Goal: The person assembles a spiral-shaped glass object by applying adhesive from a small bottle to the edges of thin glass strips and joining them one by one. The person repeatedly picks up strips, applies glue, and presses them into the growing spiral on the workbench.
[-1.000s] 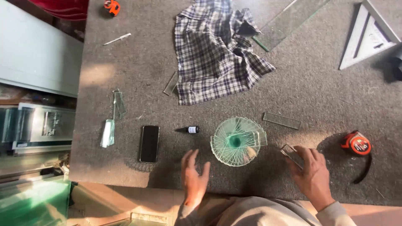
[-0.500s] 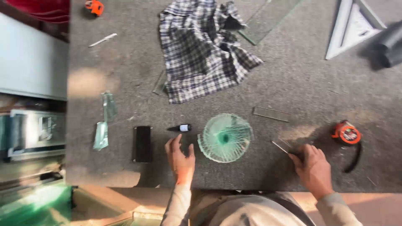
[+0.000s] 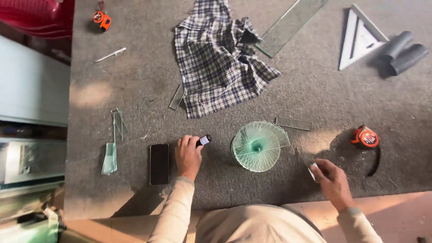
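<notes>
The left hand (image 3: 188,155) is curled over a small dark bottle (image 3: 203,141) lying on the grey bench (image 3: 135,90), fingers closed around its lower end, just right of a black phone (image 3: 159,164). The right hand (image 3: 330,180) is pinched on a narrow glass strip (image 3: 302,158), held tilted off the surface. Between the hands a fanned stack of glass strips (image 3: 258,146) is spread into a spiral. An orange tape measure (image 3: 365,137) lies near the right hand.
</notes>
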